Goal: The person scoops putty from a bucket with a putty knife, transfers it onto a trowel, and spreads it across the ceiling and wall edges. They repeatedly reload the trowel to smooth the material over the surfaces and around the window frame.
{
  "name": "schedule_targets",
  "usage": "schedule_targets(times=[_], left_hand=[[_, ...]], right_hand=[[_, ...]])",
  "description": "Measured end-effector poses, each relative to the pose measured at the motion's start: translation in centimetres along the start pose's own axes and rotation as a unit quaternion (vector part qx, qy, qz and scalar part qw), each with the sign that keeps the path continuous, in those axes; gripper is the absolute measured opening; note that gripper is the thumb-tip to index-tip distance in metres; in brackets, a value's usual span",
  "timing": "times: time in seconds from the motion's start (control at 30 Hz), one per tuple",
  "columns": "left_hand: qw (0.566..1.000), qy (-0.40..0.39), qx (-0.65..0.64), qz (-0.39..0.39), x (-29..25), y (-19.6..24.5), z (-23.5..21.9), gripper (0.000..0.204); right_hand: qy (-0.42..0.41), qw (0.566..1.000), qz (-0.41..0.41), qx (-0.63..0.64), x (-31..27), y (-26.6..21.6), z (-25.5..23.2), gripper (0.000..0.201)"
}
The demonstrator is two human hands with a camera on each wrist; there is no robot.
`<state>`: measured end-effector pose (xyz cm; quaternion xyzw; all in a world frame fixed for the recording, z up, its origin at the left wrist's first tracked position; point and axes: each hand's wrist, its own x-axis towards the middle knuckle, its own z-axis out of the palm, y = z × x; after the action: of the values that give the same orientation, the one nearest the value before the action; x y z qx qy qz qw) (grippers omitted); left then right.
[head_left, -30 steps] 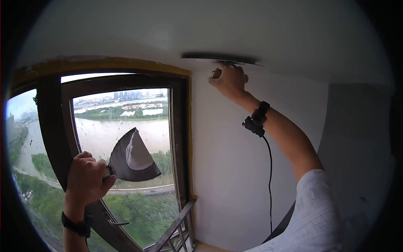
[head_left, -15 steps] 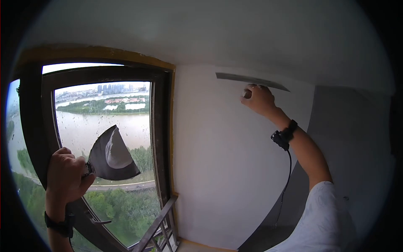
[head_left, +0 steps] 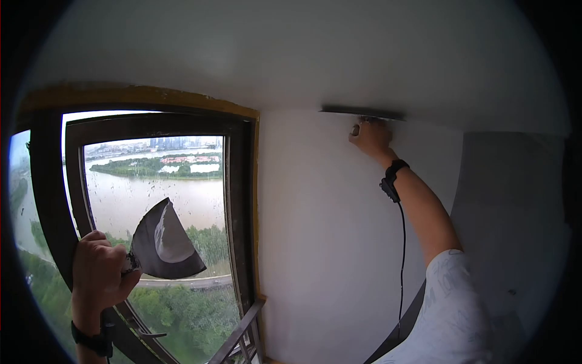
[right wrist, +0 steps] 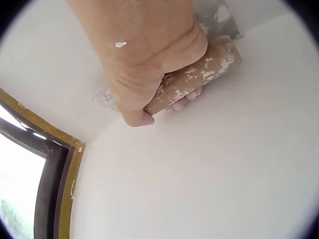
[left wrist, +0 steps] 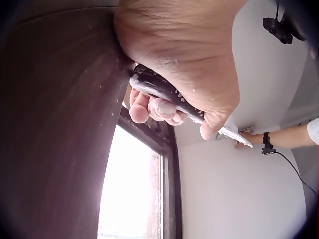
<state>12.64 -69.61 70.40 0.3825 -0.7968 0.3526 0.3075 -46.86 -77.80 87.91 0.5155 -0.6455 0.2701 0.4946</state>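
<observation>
At the left of the head view my left hand point(head_left: 100, 273) grips a wide putty knife point(head_left: 145, 246), its blade raised in front of the window. A mound of white putty point(head_left: 173, 239) sits on that blade. The left wrist view shows fingers wrapped around the knife's dark, speckled handle point(left wrist: 162, 89). Higher up, my right hand point(head_left: 373, 139) holds a flat finishing trowel point(head_left: 342, 110) from below, its long blade close along the ceiling near the top of the wall. The trowel's wooden handle point(right wrist: 199, 74), spotted with dried white material, lies inside the curled right fingers in the right wrist view.
A dark-framed window point(head_left: 241, 212) with a yellowish border stands left of the white wall point(head_left: 333, 242). Below it is a metal railing point(head_left: 242, 327). The ceiling point(head_left: 291, 54) spans overhead. A black cable point(head_left: 403, 267) hangs from the right wrist camera.
The right hand has moved the trowel rightward, away from the window; the blade dipped and tilted, then rose flatter to the ceiling. The left hand keeps holding the putty knife. The head view has shifted.
</observation>
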Motion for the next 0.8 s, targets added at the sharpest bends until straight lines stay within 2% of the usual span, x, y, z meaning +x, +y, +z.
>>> schedule_targets(times=[0.07,0.1,0.17,0.2,0.23,0.3,0.37,0.43,0.47,0.53,0.6,0.63,0.7,0.73,0.77,0.8], left_hand=[[1.000,0.007,0.014,-0.003,0.0,-0.1,-0.1,0.032],[1.000,0.012,0.014,0.001,-0.1,-0.1,-0.1,0.032],[1.000,0.020,0.008,-0.005,-0.2,-0.2,0.5,0.030],[0.999,-0.011,-0.003,-0.032,-0.5,-0.3,0.6,0.031],[0.999,-0.007,-0.010,-0.030,-0.6,-0.3,0.8,0.031],[0.998,0.047,0.022,-0.018,-0.9,-0.1,1.1,0.031],[0.999,0.040,0.009,-0.019,-1.2,-0.6,1.7,0.031],[0.999,0.017,0.006,-0.046,-1.1,-0.6,1.8,0.031],[0.997,0.060,0.015,-0.036,-1.3,-0.6,2.1,0.031],[0.998,0.040,0.006,-0.048,-1.4,-0.9,2.2,0.032],[0.998,0.031,0.004,-0.054,-1.7,-1.6,2.9,0.033],[0.998,0.029,-0.001,-0.048,-1.9,-1.7,3.3,0.033],[0.997,0.070,0.014,-0.030,-2.4,-2.1,3.8,0.035],[0.996,0.092,0.015,0.012,-2.6,-2.4,3.9,0.038],[0.995,0.094,0.014,0.016,-2.7,-2.5,4.1,0.038],[0.995,0.095,0.018,0.020,-2.7,-2.6,4.1,0.039]], right_hand=[[0.124,0.992,-0.032,0.019,-0.7,-0.4,-0.1,0.018],[0.127,0.991,-0.029,0.014,-1.5,-1.0,-1.5,0.018],[0.178,0.977,-0.060,0.101,-3.0,-1.4,-4.7,0.017],[0.216,0.965,-0.093,0.113,-3.8,-1.0,-6.3,0.021],[0.215,0.966,-0.094,0.105,-4.6,-0.6,-8.2,0.021],[0.262,0.935,-0.155,0.181,-6.9,-0.7,-13.6,0.022],[0.201,0.922,-0.125,0.306,-9.1,-0.8,-19.0,0.023],[0.161,0.917,-0.073,0.357,-11.4,-1.0,-24.2,0.022],[0.183,0.909,-0.079,0.367,-12.2,-0.8,-25.8,0.021],[0.201,0.903,-0.082,0.371,-13.5,0.3,-28.1,0.020],[0.295,0.883,-0.120,0.345,-14.9,2.1,-29.7,0.017],[0.292,0.887,-0.115,0.340,-15.4,3.0,-29.6,0.017],[0.144,0.931,-0.138,0.307,-15.8,5.0,-28.0,0.019],[0.065,0.965,-0.102,0.234,-15.6,5.5,-26.9,0.022],[-0.014,0.985,-0.065,0.158,-15.1,6.0,-25.4,0.026],[-0.054,0.990,-0.050,0.116,-14.3,7.0,-23.0,0.027]])
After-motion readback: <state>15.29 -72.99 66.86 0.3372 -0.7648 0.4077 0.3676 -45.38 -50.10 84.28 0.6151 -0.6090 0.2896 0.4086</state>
